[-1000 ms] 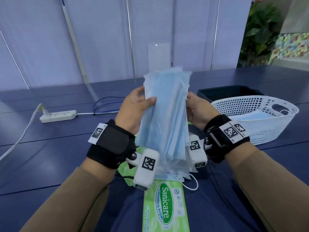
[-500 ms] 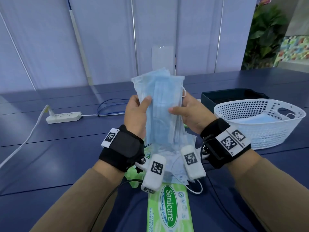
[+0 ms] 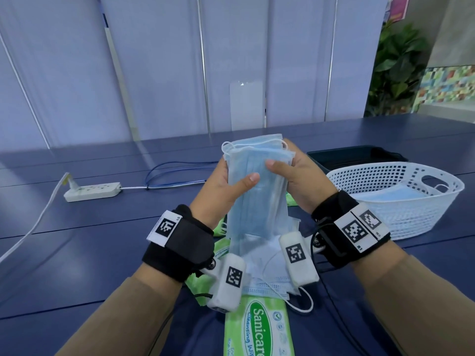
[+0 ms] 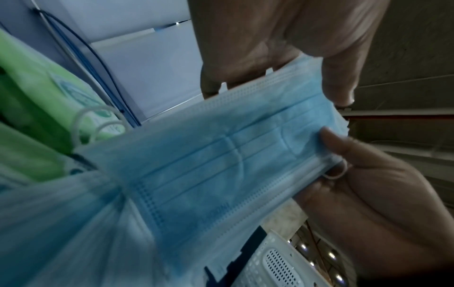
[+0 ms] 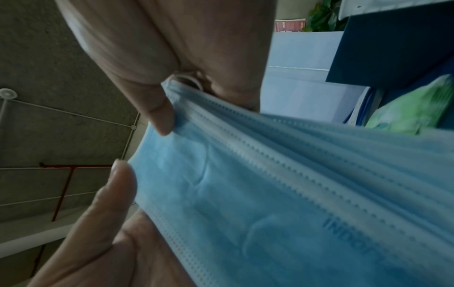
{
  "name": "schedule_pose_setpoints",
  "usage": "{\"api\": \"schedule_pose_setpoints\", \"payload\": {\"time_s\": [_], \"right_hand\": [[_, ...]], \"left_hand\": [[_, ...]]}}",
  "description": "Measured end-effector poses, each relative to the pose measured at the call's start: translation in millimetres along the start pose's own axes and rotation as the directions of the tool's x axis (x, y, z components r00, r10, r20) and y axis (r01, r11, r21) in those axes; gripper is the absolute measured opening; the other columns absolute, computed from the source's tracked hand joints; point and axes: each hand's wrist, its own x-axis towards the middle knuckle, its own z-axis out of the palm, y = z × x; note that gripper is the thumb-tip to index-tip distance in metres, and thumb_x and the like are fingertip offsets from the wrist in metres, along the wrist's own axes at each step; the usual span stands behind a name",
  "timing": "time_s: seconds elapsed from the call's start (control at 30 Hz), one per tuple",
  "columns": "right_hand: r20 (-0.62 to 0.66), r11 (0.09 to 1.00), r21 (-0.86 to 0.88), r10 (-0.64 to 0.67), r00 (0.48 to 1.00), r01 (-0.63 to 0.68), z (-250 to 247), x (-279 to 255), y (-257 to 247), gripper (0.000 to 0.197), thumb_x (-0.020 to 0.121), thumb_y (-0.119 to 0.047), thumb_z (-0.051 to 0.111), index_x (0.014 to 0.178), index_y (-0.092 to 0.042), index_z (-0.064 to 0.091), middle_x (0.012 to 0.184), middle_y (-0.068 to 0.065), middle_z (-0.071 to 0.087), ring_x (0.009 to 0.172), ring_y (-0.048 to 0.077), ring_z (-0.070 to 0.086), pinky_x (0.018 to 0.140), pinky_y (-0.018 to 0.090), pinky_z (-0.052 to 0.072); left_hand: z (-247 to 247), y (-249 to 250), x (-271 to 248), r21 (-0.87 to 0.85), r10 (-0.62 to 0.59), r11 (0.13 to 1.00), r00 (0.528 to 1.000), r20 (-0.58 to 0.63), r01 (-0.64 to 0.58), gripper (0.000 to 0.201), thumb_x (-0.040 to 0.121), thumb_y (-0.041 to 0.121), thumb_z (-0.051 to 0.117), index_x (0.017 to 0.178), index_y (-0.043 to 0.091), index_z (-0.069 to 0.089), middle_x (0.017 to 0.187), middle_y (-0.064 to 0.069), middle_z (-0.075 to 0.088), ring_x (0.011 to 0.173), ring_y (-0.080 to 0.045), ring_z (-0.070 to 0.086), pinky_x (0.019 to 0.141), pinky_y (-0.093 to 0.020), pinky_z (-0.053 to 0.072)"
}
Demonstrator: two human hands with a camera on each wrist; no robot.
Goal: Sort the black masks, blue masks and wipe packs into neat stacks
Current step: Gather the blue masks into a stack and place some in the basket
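Lower than a second ago, the bundle of blue masks [image 3: 257, 191] now sits nearer the bench [image 3: 77, 227], its top edge down from the pale wall panel to the level of the far bench edge, and both thumbs have shifted onto its front face. The left hand [image 3: 221, 186] grasps the bundle's left edge, thumb across the front and fingers behind; the right hand [image 3: 300, 181] grasps the right edge the same way, its thumb just above the left thumb. From the left wrist view the masks [image 4: 209, 165] are pinched between thumb and fingers, with white ear loops hanging at the lower end; the right wrist view shows the stacked edges of the masks [image 5: 270, 184] fanned slightly under the thumb. Beneath the held bundle more blue masks [image 3: 267, 255] lie loose on the bench, overlapping a green wipe pack [image 3: 259, 327] at the near edge. To the right stands a white basket [image 3: 401, 214] with a blue mask inside it, and a dark tray [image 3: 357, 155] lies just beyond it. A white power strip [image 3: 92, 192] lies far left, with a blue cable looped beside it.
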Motion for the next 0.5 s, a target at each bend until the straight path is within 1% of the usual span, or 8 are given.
{"api": "schedule_pose_setpoints", "payload": {"time_s": [0.07, 0.13, 0.17, 0.23, 0.33, 0.37, 0.43, 0.5], "right_hand": [[0.004, 1.0, 0.016, 0.001, 1.0, -0.001, 4, -2, -2, 0.037, 0.084, -0.001, 0.056, 0.119, -0.007, 0.051, 0.112, 0.009, 0.063, 0.103, 0.02, 0.062, 0.091, 0.033, 0.051], [0.009, 1.0, 0.008, 0.001, 1.0, -0.001, 8, -3, -5, 0.041, 0.077, -0.003, 0.059, 0.117, -0.011, 0.051, 0.11, 0.006, 0.064, 0.102, 0.018, 0.062, 0.092, 0.031, 0.05], [0.013, 1.0, -0.014, -0.001, 1.0, 0.001, 9, -3, -7, 0.041, 0.073, -0.003, 0.059, 0.112, -0.015, 0.051, 0.106, 0.003, 0.064, 0.1, 0.016, 0.061, 0.093, 0.031, 0.048], [0.027, 1.0, -0.022, 0.006, 1.0, -0.005, 11, -4, -10, 0.041, 0.069, 0.0, 0.057, 0.104, -0.02, 0.049, 0.097, -0.001, 0.062, 0.092, 0.013, 0.06, 0.087, 0.028, 0.048], [0.029, 1.0, 0.013, -0.025, 0.999, 0.025, 11, -3, -15, 0.049, 0.067, 0.006, 0.051, 0.108, -0.021, 0.046, 0.097, 0.001, 0.059, 0.082, 0.01, 0.06, 0.073, 0.021, 0.05], [0.011, 0.998, -0.019, -0.061, 0.998, 0.061, 10, -4, -17, 0.056, 0.068, 0.007, 0.05, 0.114, -0.025, 0.045, 0.098, 0.002, 0.059, 0.082, 0.009, 0.06, 0.072, 0.021, 0.05], [0.011, 0.971, -0.18, -0.161, 0.987, 0.16, 8, -5, -23, 0.073, 0.072, 0.008, 0.049, 0.128, -0.037, 0.036, 0.1, 0.003, 0.056, 0.086, 0.012, 0.056, 0.076, 0.021, 0.049], [0.066, 0.883, -0.41, -0.223, 0.973, 0.23, 6, -5, -28, 0.077, 0.078, 0.009, 0.046, 0.136, -0.04, 0.031, 0.1, 0.001, 0.053, 0.086, 0.012, 0.052, 0.078, 0.018, 0.044]], "left_hand": [[2, -3, 1, 0.023, 0.038, 0.999, 0.999, -0.004, -0.038, 0.055, 0.084, 0.02, 0.064, 0.133, 0.01, 0.043, 0.13, -0.012, 0.057, 0.118, -0.024, 0.057, 0.098, -0.037, 0.048], [1, -3, 2, 0.018, 0.098, 0.995, 0.994, -0.05, -0.098, 0.054, 0.083, 0.024, 0.064, 0.13, 0.007, 0.044, 0.128, -0.014, 0.057, 0.118, -0.027, 0.056, 0.1, -0.04, 0.046], [0, -1, 2, 0.017, 0.134, 0.991, 0.988, -0.081, -0.133, 0.048, 0.082, 0.023, 0.064, 0.125, 0.01, 0.047, 0.123, -0.012, 0.059, 0.114, -0.026, 0.057, 0.099, -0.04, 0.046], [-2, 4, 2, 0.004, 0.187, 0.982, 0.974, -0.128, -0.188, 0.029, 0.083, 0.015, 0.062, 0.11, 0.018, 0.05, 0.108, -0.003, 0.06, 0.101, -0.018, 0.058, 0.093, -0.037, 0.048], [-8, 6, 3, 0.015, 0.24, 0.971, 0.959, -0.152, -0.24, 0.024, 0.084, 0.009, 0.056, 0.104, 0.02, 0.047, 0.101, 0.002, 0.058, 0.093, -0.012, 0.057, 0.086, -0.031, 0.05], [-9, 6, 3, 0.024, 0.243, 0.97, 0.957, -0.158, -0.242, 0.025, 0.083, 0.009, 0.056, 0.104, 0.019, 0.046, 0.102, 0.001, 0.057, 0.094, -0.012, 0.057, 0.086, -0.031, 0.05], [-10, 6, 3, 0.042, 0.234, 0.972, 0.958, -0.164, -0.23, 0.029, 0.081, 0.01, 0.058, 0.104, 0.019, 0.042, 0.102, 0.001, 0.055, 0.092, -0.009, 0.056, 0.086, -0.029, 0.05], [-9, 7, 3, 0.049, 0.218, 0.976, 0.962, -0.163, -0.213, 0.037, 0.078, 0.011, 0.06, 0.106, 0.021, 0.038, 0.098, 0.004, 0.052, 0.086, -0.005, 0.057, 0.083, -0.024, 0.05]]}}
